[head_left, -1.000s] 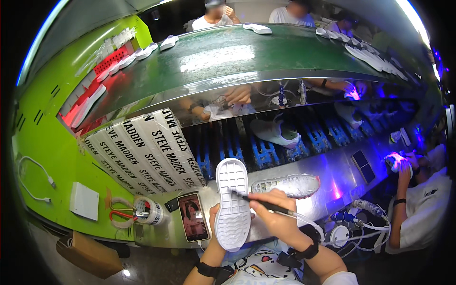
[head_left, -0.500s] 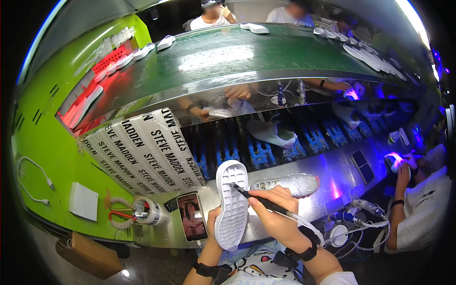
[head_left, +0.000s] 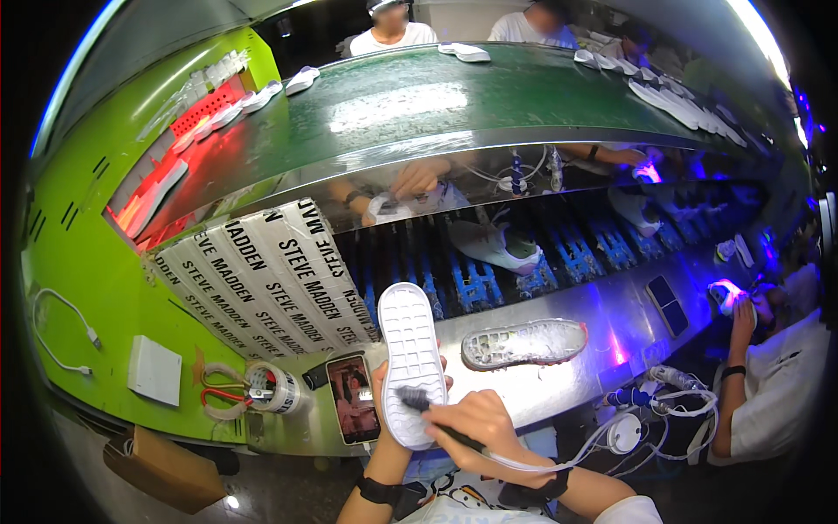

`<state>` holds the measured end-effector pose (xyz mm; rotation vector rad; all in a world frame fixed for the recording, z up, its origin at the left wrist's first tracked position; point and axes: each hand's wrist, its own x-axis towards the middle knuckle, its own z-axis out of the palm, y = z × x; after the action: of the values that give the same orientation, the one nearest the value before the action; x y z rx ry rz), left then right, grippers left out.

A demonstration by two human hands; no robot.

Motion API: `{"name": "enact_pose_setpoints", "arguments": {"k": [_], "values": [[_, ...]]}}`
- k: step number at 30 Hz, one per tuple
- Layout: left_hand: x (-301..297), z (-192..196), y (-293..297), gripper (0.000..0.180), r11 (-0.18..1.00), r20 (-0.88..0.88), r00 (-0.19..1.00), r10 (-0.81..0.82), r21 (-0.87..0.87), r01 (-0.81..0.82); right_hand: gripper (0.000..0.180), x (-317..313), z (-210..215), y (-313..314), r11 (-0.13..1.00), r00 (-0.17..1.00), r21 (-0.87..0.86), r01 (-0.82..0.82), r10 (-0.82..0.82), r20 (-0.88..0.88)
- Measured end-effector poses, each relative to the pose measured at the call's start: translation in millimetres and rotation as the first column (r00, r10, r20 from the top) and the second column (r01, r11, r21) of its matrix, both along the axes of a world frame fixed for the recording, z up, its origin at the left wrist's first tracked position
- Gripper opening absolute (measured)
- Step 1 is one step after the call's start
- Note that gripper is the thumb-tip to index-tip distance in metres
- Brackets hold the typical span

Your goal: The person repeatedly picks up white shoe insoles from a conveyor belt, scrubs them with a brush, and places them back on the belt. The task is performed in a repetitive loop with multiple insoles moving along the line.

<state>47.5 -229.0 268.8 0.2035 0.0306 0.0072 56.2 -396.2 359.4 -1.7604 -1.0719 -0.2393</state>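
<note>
My left hand (head_left: 381, 381) is wrapped around a white shoe sole (head_left: 408, 334), held upright with its gridded inner face toward me. In my right hand (head_left: 482, 426) is a black-handled brush (head_left: 461, 438) with a pale tube trailing from its rear end. The dark bristles rest on the lower part of the sole and look smeared by motion. Beyond my right hand, a greyish sole (head_left: 524, 343) with a reddish tip lies on the metal bench (head_left: 559, 384). A phone (head_left: 353, 400) with a lit screen is propped just left of my left hand.
A printed carton (head_left: 262, 279) stands behind the phone, near a tape roll (head_left: 272, 389). Behind the bench, shoes (head_left: 497, 247) ride a blue-slatted conveyor; above is a green belt (head_left: 506, 92) with soles. Tubes and a co-worker (head_left: 777, 375) are at right.
The brush has gone from the sole's upper half down to its lower part. The sole has shifted slightly left and up. The nearest conveyor shoe has moved a little left.
</note>
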Motion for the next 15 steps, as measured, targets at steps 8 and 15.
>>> {"name": "enact_pose_setpoints", "arguments": {"k": [8, 15], "values": [[-1.5, 14.5, -17.4, 0.064, 0.994, -0.003, 0.996, 0.091, -0.064, -0.091, 0.018, 46.6, 7.4, -0.7, 0.995, 0.975, 0.034, 0.089, -0.080, -0.209], [10.5, 21.2, -5.4, 0.065, 0.996, 0.061, 0.995, 0.084, 0.013, -0.085, 0.020, -6.4, -5.8, 2.7, 0.997, 0.962, 0.055, 0.060, -0.043, -0.271]]}}
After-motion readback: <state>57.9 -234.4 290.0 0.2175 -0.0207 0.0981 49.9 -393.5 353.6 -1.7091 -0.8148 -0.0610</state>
